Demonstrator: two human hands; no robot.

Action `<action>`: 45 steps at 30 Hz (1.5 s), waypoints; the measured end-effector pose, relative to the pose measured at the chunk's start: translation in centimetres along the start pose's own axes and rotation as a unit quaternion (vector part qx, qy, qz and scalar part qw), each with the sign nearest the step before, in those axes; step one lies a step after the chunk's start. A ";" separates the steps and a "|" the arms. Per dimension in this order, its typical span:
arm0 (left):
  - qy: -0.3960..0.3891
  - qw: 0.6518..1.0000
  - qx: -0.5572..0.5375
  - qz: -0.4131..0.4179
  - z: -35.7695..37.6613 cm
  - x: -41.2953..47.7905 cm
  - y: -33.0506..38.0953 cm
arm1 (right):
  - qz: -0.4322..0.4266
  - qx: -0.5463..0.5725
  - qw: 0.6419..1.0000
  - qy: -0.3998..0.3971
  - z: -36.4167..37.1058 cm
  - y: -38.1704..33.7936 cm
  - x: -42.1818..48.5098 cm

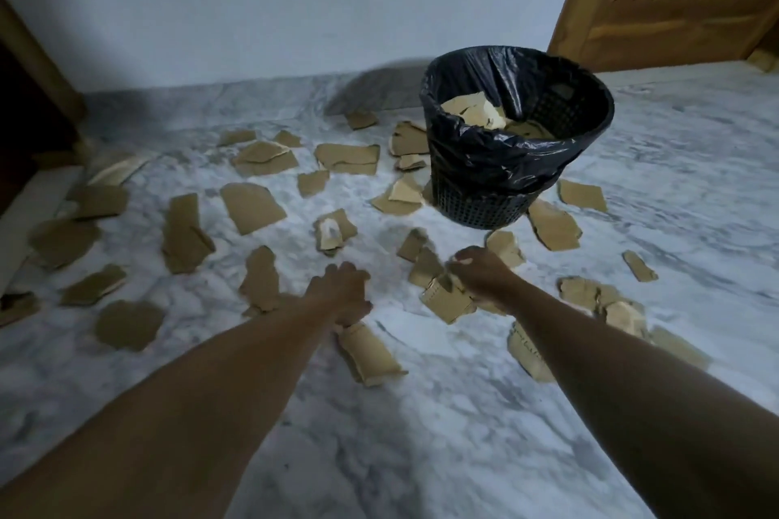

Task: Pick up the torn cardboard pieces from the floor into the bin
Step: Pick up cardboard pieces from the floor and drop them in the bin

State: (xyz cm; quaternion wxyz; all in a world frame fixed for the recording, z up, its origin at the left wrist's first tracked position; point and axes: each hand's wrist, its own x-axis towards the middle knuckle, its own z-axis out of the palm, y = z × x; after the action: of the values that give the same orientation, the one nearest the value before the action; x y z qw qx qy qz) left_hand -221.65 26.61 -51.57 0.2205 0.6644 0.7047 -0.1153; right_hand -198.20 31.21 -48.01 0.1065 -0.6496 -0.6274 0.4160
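Since the lined bin point(484, 198) stands just ahead, your right hand point(480, 274) clamps one torn cardboard piece point(444, 301) and your left hand point(341, 291) curls round a second piece point(369, 354), likely for one trip; more scraps point(251, 206) litter the marble floor point(421, 434).

round black mesh bin with black liner point(484, 202) standing upright, holding scraps | torn brown cardboard pieces point(251, 206) lying scattered flat on marble floor point(421, 434) around it | crumpled piece point(447, 301) being gripped by right hand point(480, 274)
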 end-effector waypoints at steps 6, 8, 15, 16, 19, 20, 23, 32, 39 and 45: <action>0.028 0.997 0.074 0.020 4.7 -3.4 -3.6 | -0.110 -0.386 0.892 -0.209 9.2 -2.6 -5.1; 0.074 0.994 0.069 0.027 5.3 -4.4 -3.5 | -0.076 -0.372 0.911 -0.158 12.1 -2.8 -6.7; 0.051 0.994 -0.082 -0.057 4.5 -5.1 -3.9 | 0.123 -0.087 0.989 0.018 16.4 0.8 -10.5; 0.028 0.994 -0.074 -0.077 3.9 -5.1 -3.9 | 0.142 -0.054 0.988 0.018 16.3 1.2 -10.8; -0.015 0.997 -0.039 -0.068 3.0 -5.2 -3.4 | 0.162 -0.058 0.985 0.008 16.0 1.7 -10.8; -0.015 0.998 -0.031 -0.059 2.8 -5.1 -3.3 | 0.159 -0.065 0.985 0.011 16.0 1.5 -10.8; -0.031 0.997 -0.023 -0.062 2.1 -4.6 -3.9 | 0.146 -0.086 0.985 -0.017 16.1 -0.4 -11.3; -0.037 0.974 -0.090 -0.204 -2.0 -1.7 -14.4 | -0.007 -0.194 0.976 -0.096 20.7 -8.4 -7.6; -0.004 0.968 -0.125 -0.217 -1.4 0.5 -16.1 | -0.004 -0.226 0.969 -0.098 25.8 -14.5 -4.2; 0.006 0.946 -0.239 -0.219 -2.6 4.0 -15.9 | 0.023 -0.312 0.947 -0.074 28.0 -15.0 -2.5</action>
State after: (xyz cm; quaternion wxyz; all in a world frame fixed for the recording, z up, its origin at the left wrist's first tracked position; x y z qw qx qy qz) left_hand -237.86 29.86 -53.23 0.3377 0.4222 0.8411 0.0153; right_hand -227.65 21.02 -54.73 -0.1575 -0.6318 -0.7170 0.2487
